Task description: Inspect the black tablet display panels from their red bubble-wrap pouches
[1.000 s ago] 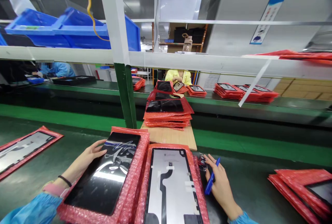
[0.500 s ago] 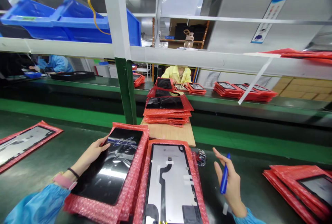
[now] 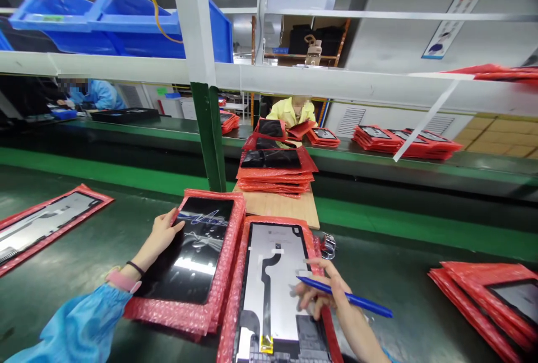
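My left hand (image 3: 165, 235) grips the upper left edge of a black glass screen panel (image 3: 191, 270), thumb on the glass and fingers partly hidden. That panel lies face up on red bubble-wrap bags (image 3: 168, 313), with bluish scribbled lines near its top. Beside it, a second screen panel (image 3: 281, 298) shows its silver back, dark ribbon and tape, on red bubble wrap too. Over its right side is my right hand (image 3: 325, 290), closed around a blue pen (image 3: 357, 301), fingers spread above the silver back. Whether those fingers touch it I cannot tell.
A stack of bagged screens (image 3: 275, 175) stands on a wooden board (image 3: 290, 206) ahead. More bagged panels lie left (image 3: 50, 223) and right (image 3: 490, 296). A green post (image 3: 209, 139) rises behind the work. A person in yellow (image 3: 292, 110) sits across the bench.
My right hand has moved left, from over the bench to above the silver-backed panel, and the pen has swung from upright to nearly level. My left hand keeps its hold. The view has shifted slightly.
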{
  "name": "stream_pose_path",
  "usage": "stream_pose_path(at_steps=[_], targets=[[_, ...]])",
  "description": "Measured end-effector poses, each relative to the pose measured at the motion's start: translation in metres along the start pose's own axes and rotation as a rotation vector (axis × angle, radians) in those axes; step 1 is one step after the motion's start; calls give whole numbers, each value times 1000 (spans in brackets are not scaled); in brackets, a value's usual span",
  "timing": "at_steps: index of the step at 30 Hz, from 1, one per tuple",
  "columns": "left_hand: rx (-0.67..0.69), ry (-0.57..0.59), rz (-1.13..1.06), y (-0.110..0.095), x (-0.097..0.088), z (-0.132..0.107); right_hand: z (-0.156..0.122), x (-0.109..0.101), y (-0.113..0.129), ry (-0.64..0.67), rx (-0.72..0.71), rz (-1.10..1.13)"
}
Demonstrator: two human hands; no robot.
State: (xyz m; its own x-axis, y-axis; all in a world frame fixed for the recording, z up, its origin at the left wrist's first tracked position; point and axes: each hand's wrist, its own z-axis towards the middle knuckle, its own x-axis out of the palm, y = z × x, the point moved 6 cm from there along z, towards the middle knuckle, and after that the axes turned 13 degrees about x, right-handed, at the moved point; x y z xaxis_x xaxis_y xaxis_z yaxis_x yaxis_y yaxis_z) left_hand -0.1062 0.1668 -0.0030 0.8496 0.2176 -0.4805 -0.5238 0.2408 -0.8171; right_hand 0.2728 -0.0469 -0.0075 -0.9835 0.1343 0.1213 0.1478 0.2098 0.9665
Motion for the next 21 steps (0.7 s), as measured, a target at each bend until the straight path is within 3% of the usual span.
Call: stream_pose_path(at_steps=[3,5,9,12,15,21], targets=[[6,-47,-64,-18,1,-13,2,2,-4,-109,-38,-125],[25,15,-178,-38,10,-31,0,0,-7,-199,-68,-228],[-62,296,-481,-81,45,-81,-4,5,-9,-275,-152,-481],[-358,546,-830,-100,72,-117,-3,9,-8,-287,-189,-586],[-517,619,-977,-104,82,-132,-1,12,-7,-278,-196,-618],[-623,573,-1045,-99,87,-131,-1,13,-7,-286,-180,-612]])
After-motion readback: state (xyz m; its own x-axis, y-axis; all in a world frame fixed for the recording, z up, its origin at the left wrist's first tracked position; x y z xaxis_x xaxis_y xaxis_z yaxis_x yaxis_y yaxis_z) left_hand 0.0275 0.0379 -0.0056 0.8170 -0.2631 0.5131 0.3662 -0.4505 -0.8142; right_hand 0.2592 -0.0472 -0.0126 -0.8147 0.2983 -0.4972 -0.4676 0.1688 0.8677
